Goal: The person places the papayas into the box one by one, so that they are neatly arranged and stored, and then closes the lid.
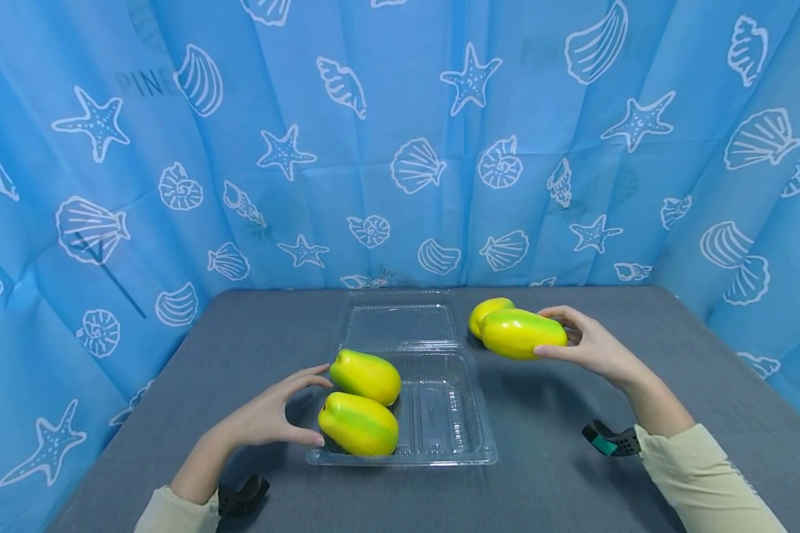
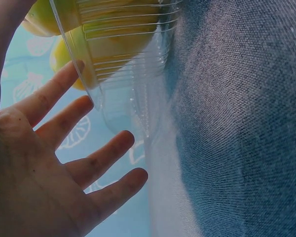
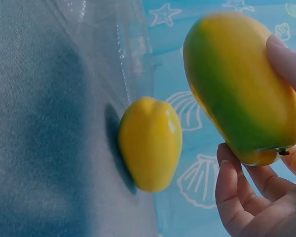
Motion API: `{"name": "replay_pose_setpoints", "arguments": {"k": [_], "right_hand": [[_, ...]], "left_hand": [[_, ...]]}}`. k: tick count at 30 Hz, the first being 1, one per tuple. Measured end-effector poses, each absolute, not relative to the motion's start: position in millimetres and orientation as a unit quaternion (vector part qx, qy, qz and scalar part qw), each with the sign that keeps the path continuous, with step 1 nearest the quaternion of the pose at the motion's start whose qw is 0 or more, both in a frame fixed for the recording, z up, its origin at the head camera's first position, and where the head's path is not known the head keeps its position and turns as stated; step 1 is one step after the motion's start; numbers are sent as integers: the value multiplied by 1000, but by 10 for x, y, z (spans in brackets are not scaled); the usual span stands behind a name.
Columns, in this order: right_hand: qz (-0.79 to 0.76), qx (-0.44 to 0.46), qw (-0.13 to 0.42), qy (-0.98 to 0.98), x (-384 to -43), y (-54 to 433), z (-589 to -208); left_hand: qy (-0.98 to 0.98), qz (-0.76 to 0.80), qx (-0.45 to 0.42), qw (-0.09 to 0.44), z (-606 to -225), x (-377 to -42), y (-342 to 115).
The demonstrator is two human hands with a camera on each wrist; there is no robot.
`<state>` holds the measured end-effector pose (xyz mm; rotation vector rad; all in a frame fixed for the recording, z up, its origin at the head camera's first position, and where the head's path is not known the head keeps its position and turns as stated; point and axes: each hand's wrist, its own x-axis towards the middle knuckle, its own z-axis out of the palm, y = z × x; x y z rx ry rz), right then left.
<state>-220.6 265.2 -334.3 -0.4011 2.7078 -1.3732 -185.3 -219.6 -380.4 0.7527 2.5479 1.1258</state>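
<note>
Raised over the back right of the table, a yellow-green papaya is held by its stem end in my right hand. In the right wrist view, thumb and fingers grip this papaya from either side. Behind it, another papaya lies on the cloth. Two more papayas, one farther back and one in front, lie side by side in the left half of a clear plastic clamshell box. My left hand spreads its fingers at the box's left rim, thumb beside the front papaya.
The box's clear lid lies folded back flat behind its base. A grey cloth covers the table. A blue curtain with white shell and starfish prints hangs along the back and sides.
</note>
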Motion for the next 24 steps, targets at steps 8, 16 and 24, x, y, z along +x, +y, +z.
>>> {"name": "replay_pose_setpoints", "arguments": {"k": [8, 16, 24], "right_hand": [[-441, -138, 30, 886, -2172, 2599, -3288], [-442, -150, 22, 884, -2156, 2528, -3252], [-444, -163, 22, 881, -2143, 2448, -3231]], "left_hand": [[875, 388, 259, 131, -3811, -1860, -2201], [872, 392, 261, 133, -3808, -1861, -2203], [875, 387, 261, 130, -3808, -1857, -2203]]}}
